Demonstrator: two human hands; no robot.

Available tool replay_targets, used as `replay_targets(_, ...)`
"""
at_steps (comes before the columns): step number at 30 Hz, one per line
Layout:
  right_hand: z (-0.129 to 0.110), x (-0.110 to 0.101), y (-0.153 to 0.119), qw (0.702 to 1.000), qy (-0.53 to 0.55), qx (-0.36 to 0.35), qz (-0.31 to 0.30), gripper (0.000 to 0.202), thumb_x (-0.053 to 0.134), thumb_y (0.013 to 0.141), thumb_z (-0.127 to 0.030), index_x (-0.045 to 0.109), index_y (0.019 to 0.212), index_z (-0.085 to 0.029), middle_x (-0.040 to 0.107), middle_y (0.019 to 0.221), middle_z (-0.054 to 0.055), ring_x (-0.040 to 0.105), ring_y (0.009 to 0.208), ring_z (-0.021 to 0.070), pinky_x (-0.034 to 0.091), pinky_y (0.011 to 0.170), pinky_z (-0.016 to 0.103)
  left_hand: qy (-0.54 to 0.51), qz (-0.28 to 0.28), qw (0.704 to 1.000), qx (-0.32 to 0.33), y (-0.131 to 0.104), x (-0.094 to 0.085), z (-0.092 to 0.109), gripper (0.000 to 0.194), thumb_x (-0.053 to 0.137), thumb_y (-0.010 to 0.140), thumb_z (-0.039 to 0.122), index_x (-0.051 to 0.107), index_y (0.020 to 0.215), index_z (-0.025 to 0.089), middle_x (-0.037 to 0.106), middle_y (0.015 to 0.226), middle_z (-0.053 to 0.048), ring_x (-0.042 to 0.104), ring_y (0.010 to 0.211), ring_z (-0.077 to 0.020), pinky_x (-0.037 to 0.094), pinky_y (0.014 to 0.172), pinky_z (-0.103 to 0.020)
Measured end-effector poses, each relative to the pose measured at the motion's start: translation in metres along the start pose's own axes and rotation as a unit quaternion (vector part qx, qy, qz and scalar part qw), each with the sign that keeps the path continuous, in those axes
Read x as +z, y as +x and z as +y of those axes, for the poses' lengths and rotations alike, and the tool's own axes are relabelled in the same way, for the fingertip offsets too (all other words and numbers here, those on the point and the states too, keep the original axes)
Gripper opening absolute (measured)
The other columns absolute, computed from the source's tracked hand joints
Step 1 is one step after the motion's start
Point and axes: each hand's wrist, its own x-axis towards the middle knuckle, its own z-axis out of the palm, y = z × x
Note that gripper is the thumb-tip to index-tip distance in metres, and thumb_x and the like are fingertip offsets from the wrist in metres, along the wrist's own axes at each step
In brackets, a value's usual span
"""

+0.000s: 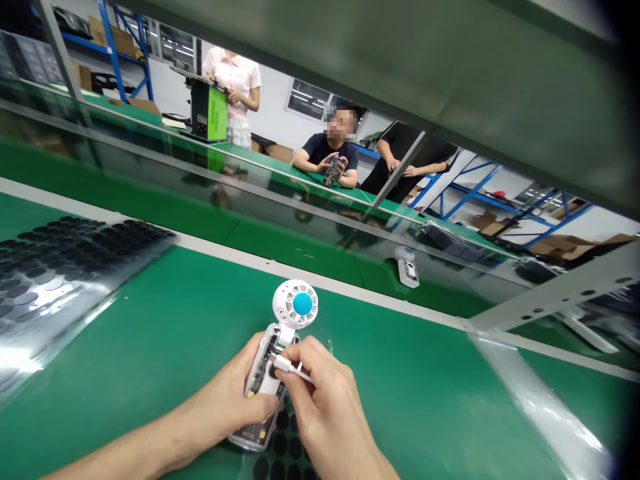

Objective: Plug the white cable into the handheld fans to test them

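A small handheld fan [295, 304] has a round white head with a blue centre and a transparent body showing dark inner parts. My left hand [243, 393] is wrapped round that body from the left, its thumb across the front. Between the thumb and fingers of my right hand [327, 390] is a white cable plug [283, 363], over the upper part of the fan body. Whether the plug touches the body cannot be made out. Beneath the fan and my right hand lies a sheet of black round pads [280, 445].
Clear sheets with black discs [75, 253] lie on the green table [165, 320] at left. Beyond the metal rail, another white fan [409, 272] rests on a green surface. A clear strip [540, 400] lies at right. Several people are across the bench.
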Motion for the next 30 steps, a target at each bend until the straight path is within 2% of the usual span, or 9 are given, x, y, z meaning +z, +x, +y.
replay_targets(10, 0.001, -0.003, 0.002, 1.0, -0.013, 0.001, -0.018, 0.015, 0.046, 0.083, -0.01, 0.054, 0.075, -0.02, 0.056, 0.072, -0.001, 0.053, 0.064, 0.0135, 0.035, 0.056, 0.024, 0.0, 0.001, 1.0, -0.001, 0.0, 0.0, -0.001, 0.049, 0.055, 0.063, 0.019, 0.041, 0.11, 0.02, 0.049, 0.083, 0.003, 0.046, 0.072, -0.0132, 0.039, 0.067, -0.026)
replay_targets(15, 0.001, -0.001, 0.003, 1.0, -0.013, 0.01, -0.011, 0.016, 0.047, 0.082, -0.009, 0.056, 0.075, -0.02, 0.057, 0.072, 0.0, 0.054, 0.065, 0.0142, 0.036, 0.057, 0.025, -0.004, 0.01, 1.0, -0.006, 0.0, 0.0, -0.001, 0.048, 0.057, 0.065, 0.021, 0.042, 0.11, 0.019, 0.053, 0.089, 0.001, 0.048, 0.072, -0.0129, 0.04, 0.071, -0.027)
replay_targets(21, 0.008, 0.003, -0.001, 0.999, 0.022, -0.034, 0.004, 0.024, 0.037, 0.087, -0.01, 0.059, 0.087, -0.02, 0.056, 0.081, 0.004, 0.055, 0.069, 0.0154, 0.041, 0.059, 0.027, -0.026, 0.011, 1.0, 0.007, 0.002, -0.003, -0.009, 0.044, 0.057, 0.079, 0.036, 0.042, 0.117, 0.02, 0.054, 0.084, 0.001, 0.051, 0.076, -0.0155, 0.04, 0.074, -0.027)
replay_targets(25, 0.011, 0.003, -0.002, 0.998, 0.031, -0.057, -0.001, 0.026, 0.036, 0.089, -0.01, 0.06, 0.092, -0.02, 0.055, 0.085, 0.005, 0.056, 0.071, 0.0153, 0.045, 0.06, 0.027, -0.023, 0.028, 0.999, 0.011, 0.003, -0.003, -0.011, 0.037, 0.054, 0.084, 0.04, 0.046, 0.114, 0.02, 0.054, 0.086, 0.0, 0.052, 0.086, -0.0175, 0.04, 0.079, -0.028)
replay_targets(30, 0.015, 0.005, -0.003, 0.996, 0.045, -0.077, 0.015, 0.031, 0.036, 0.088, -0.008, 0.062, 0.097, -0.022, 0.056, 0.085, 0.005, 0.057, 0.07, 0.0147, 0.046, 0.059, 0.025, -0.064, 0.029, 0.997, -0.009, 0.004, -0.002, -0.013, 0.037, 0.055, 0.083, 0.04, 0.046, 0.113, 0.02, 0.053, 0.076, 0.002, 0.052, 0.069, -0.0139, 0.042, 0.065, -0.024)
